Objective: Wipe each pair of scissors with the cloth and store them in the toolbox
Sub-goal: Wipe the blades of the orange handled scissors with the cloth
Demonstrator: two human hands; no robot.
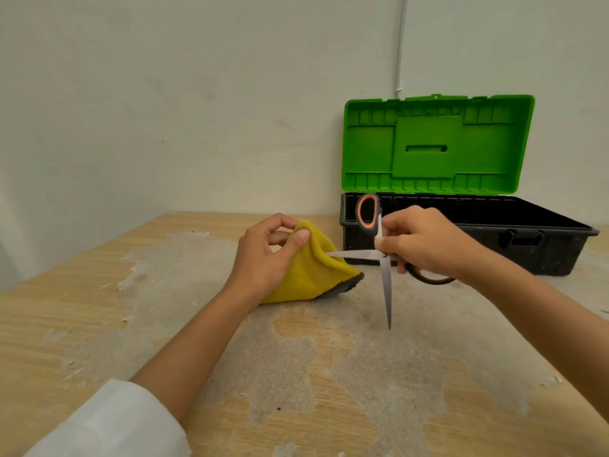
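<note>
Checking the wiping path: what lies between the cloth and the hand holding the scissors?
Head view: only one scissors blade, its tip at the cloth, spans the gap to the right hand.

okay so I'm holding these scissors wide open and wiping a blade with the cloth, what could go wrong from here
1. The scissors are spread wide; one blade tip points into the yellow cloth beside your left hand, so a slip could nick those fingers.
2. The other blade hangs point down over the table, so lowering the right hand could jab it.
3. Close the blades before moving to the open toolbox.
</note>
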